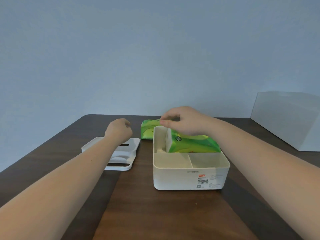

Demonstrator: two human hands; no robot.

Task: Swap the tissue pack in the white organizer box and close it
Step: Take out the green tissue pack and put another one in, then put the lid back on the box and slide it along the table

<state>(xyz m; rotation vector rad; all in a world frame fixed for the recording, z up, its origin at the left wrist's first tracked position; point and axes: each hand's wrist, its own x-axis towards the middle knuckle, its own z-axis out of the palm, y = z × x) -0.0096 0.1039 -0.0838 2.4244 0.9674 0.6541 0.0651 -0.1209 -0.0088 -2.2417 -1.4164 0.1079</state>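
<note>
The white organizer box [188,179] stands open on the dark wooden table, right of centre. A green tissue pack [192,144] sits tilted in its rear compartment, its left end raised above the rim. My right hand [181,121] rests on top of that pack with fingers curled around its upper edge. A second green tissue pack [147,129] lies flat on the table just behind the box's left corner. The white lid [124,153] with slots lies on the table to the left. My left hand [119,129] hovers above the lid, fingers closed, holding nothing.
The two front compartments of the box hold nothing visible. A pale translucent box [287,118] stands at the table's far right edge. A blue-grey wall rises behind the table. The table's far edge [121,115] runs just behind the packs.
</note>
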